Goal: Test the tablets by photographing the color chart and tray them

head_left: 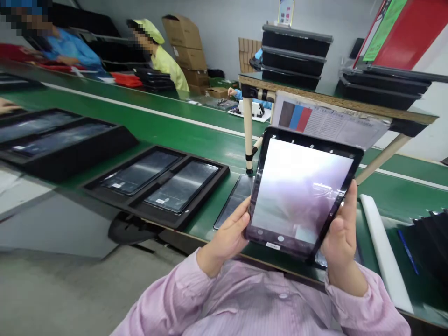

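Observation:
Between my two hands a black-framed tablet [301, 186] is held up and tilted, its screen lit with a pale, blurry picture. My left hand [229, 235] grips its lower left edge, thumb at the front. Along the right edge, my right hand [341, 233] holds it with the fingers partly behind. Another tablet [236, 198] lies on the green bench behind my left hand. Part of a further device shows under the held tablet, near my right wrist. To the left, a black foam tray [191, 217] bears two dark tablets [184, 186] with small white labels.
More tablets sit in a thick black tray [63, 158] at the left. A wooden-topped shelf [332, 100] with stacked black trays [296, 51] stands behind. At the right lie a white foam strip [385, 252] and a blue pen [408, 252]. Other people work across the bench.

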`<move>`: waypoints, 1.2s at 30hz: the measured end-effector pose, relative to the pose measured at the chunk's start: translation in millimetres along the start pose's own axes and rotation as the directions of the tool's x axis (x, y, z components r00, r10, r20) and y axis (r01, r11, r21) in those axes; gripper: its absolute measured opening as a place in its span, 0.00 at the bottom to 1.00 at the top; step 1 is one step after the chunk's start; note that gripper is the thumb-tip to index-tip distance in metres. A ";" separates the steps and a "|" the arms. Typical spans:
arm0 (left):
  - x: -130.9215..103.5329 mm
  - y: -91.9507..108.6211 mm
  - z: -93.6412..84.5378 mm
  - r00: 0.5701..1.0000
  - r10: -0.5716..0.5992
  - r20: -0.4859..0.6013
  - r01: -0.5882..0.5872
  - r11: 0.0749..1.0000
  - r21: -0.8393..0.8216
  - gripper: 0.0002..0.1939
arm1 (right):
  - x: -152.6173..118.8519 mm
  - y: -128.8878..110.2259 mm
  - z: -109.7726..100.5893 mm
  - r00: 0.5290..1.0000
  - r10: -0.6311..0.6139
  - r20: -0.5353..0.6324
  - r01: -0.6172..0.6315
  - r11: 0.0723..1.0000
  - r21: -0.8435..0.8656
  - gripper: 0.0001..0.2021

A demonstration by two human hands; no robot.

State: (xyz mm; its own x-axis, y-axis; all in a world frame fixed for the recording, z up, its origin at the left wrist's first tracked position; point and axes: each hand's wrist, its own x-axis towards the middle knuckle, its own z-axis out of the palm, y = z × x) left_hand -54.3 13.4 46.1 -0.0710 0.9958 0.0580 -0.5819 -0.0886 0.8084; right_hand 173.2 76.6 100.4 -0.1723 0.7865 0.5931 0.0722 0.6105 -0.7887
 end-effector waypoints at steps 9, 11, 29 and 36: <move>12.4 3.8 21.2 0.845 0.534 0.039 -0.455 0.679 0.576 0.35 | 37.2 15.0 10.6 0.945 0.281 -0.165 -0.244 0.946 0.213 0.39; 12.1 1.6 22.2 0.786 0.597 0.161 -0.500 0.462 0.733 0.48 | 40.3 18.7 9.8 0.924 0.318 -0.211 -0.276 0.939 0.206 0.37; 8.0 -3.5 26.9 0.716 0.631 0.298 -0.459 0.105 0.882 0.69 | 42.0 5.7 13.4 0.984 0.166 -0.068 -0.171 0.983 -0.062 0.41; 6.8 -6.4 27.6 0.735 0.625 0.264 -0.446 0.152 0.882 0.71 | 42.3 4.9 14.5 0.986 0.163 -0.042 -0.164 0.986 -0.014 0.43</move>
State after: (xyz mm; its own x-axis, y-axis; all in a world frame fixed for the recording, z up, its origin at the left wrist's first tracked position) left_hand -28.7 21.4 57.5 -0.2022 0.6823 0.7026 0.6580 -0.4367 0.6135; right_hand 152.1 111.5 119.3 -0.1167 0.8787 0.4629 0.1135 0.4749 -0.8727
